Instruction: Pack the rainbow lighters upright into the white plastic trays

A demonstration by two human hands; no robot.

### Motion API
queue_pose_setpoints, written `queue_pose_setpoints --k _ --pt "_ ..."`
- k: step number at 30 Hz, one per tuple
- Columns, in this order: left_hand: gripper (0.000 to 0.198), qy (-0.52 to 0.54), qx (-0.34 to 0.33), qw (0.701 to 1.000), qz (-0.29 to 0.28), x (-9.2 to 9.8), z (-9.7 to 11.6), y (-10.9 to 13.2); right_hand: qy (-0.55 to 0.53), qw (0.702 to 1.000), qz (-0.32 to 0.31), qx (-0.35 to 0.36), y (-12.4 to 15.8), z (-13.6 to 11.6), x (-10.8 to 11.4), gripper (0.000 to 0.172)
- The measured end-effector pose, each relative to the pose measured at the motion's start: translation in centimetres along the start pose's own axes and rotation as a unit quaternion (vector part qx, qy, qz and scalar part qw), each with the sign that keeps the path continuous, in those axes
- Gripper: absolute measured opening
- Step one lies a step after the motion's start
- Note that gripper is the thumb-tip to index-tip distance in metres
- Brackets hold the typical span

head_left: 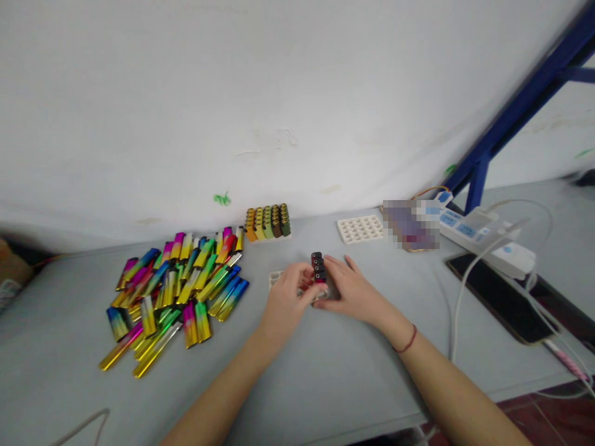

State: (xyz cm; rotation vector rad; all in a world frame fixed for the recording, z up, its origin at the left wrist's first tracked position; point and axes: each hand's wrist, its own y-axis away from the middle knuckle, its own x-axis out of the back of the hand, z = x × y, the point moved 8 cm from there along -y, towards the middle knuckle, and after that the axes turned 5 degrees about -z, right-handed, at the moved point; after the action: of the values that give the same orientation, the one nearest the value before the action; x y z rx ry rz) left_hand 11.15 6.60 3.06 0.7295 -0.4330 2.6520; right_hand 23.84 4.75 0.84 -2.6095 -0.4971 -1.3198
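Observation:
My left hand (284,301) and my right hand (354,289) meet over a white holed tray (275,277) in the middle of the grey table (325,371). Between them stands a short row of lighters (318,266) with black tops, upright in the tray. Both hands have their fingers curled against this row, pinching it from each side. A red cord circles my right wrist. To the left lies a loose heap of shiny multicoloured lighters (179,288).
A filled tray of upright lighters (268,223) stands by the white wall. An empty white holed tray (360,228) lies right of it. A power strip (478,235) with cables, a dark phone (499,297) and a blue metal frame (511,118) sit at the right.

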Motion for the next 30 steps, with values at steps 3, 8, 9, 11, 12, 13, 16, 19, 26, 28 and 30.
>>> queue_pose_setpoints --k 3,8,9,11,12,13,16,19,26,28,30 --pt "0.035 -0.023 -0.016 1.0 0.0 -0.1 0.1 -0.3 0.0 1.0 0.006 0.006 0.0 0.0 -0.1 0.083" --pt "0.041 -0.096 -0.084 0.991 -0.026 0.3 1.6 -0.1 0.008 1.0 0.011 0.007 0.1 0.1 -0.2 0.084" --pt "0.044 -0.114 -0.095 0.988 -0.03 0.9 1.7 0.0 0.01 1.0 0.013 0.009 0.1 0.1 -0.2 0.085" --pt "0.044 -0.159 -0.102 0.982 -0.027 2.7 1.3 0.2 0.013 1.0 0.018 0.013 0.2 0.2 -0.2 0.087" --pt "0.039 -0.187 -0.097 0.977 -0.016 4.0 0.7 0.2 0.014 1.0 0.021 0.016 0.2 0.2 -0.2 0.088" --pt "0.033 -0.221 -0.086 0.972 0.004 5.6 0.0 0.2 0.016 0.999 0.022 0.017 0.2 0.3 -0.2 0.089" --pt "0.032 -0.358 -0.023 0.931 0.072 10.6 -2.6 0.5 0.021 0.999 0.021 0.017 0.2 0.5 -0.3 0.089" --pt "0.037 -0.429 0.052 0.898 0.08 13.7 -5.5 1.0 0.027 0.999 0.014 0.014 0.2 0.8 -0.5 0.088" --pt "0.04 -0.413 0.103 0.904 0.045 14.4 -8.7 2.1 0.041 0.999 0.028 0.023 0.6 1.2 -0.7 0.084" --pt "0.038 -0.408 0.099 0.907 0.039 14.2 -8.9 2.1 0.046 0.998 0.031 0.023 0.6 1.4 -0.9 0.084" --pt "0.036 -0.388 0.091 0.916 0.049 14.2 -8.5 2.1 0.049 0.998 0.032 0.023 0.7 1.5 -0.9 0.083"
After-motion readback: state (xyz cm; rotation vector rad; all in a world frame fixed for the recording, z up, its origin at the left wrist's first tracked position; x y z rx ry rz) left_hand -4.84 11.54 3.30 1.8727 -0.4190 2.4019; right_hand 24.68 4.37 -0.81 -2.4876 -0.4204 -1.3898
